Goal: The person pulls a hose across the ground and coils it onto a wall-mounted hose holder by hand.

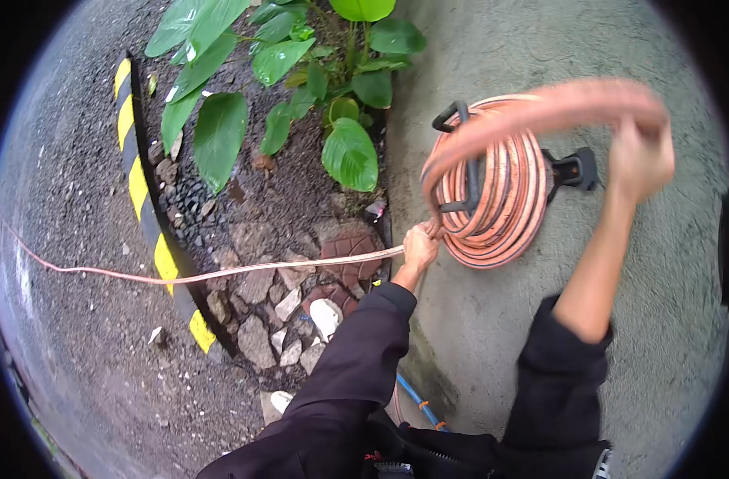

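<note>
An orange hose (500,191) is wound in many loops around a dark reel (470,172) mounted on the grey wall. Closed around the hose at the lower left of the coil is my left hand (421,245). From that hand, a single length runs left across the ground and out to the far edge. My right hand (644,156) is raised at the right of the reel, blurred by motion, its fingers wrapped round a loop that arches over the coil. A dark bracket (573,169) sticks out at the reel's right side.
A yellow and black striped curb (145,203) borders the soil bed on the left. Broad-leaved plants (280,72) grow above it. Stones (255,342) and reddish pavers (352,257) lie below the plants. A blue pipe (418,399) runs by the wall near my body.
</note>
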Motion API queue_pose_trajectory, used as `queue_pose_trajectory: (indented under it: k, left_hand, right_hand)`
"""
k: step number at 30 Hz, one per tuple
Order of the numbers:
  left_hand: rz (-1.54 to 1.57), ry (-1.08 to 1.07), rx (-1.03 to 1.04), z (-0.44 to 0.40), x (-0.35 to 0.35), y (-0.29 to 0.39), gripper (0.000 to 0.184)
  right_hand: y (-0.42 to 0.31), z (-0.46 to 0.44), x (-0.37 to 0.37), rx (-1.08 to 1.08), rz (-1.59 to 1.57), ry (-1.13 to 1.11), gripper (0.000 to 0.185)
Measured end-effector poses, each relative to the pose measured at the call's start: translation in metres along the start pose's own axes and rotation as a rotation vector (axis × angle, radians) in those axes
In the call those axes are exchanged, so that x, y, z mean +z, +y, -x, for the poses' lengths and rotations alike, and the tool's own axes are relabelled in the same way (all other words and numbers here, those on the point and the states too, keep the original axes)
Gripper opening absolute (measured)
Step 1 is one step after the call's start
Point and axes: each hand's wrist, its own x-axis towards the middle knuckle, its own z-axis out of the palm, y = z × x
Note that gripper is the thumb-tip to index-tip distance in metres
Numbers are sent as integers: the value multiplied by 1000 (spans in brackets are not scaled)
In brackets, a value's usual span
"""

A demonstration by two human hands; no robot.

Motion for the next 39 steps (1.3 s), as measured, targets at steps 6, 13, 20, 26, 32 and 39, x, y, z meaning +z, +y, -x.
queue_pose_trajectory:
  k: [6,13,20,26,32,39]
  left_hand:
    - [68,10,524,-31,-12,-52,24]
    - [-37,0,364,1,-78,-85,34]
    - [-275,207,150,59,-151,-155,28]
    - [-194,192,-46,71,-142,-153,32]
    - [157,259,202,80,-111,-55,84]
    - [63,-32,162,45,-48,-52,88]
  right_hand:
    - [67,163,-91,-255,-93,-155,11]
    - [93,204,-117,-383,115,-496,34]
    - [74,152,-106,-374,100,-625,38]
    - [77,77,-39,-525,243,-660,29]
    - [44,24,3,-536,583,-770,27]
    - [44,39,4,-493,582,-776,24]
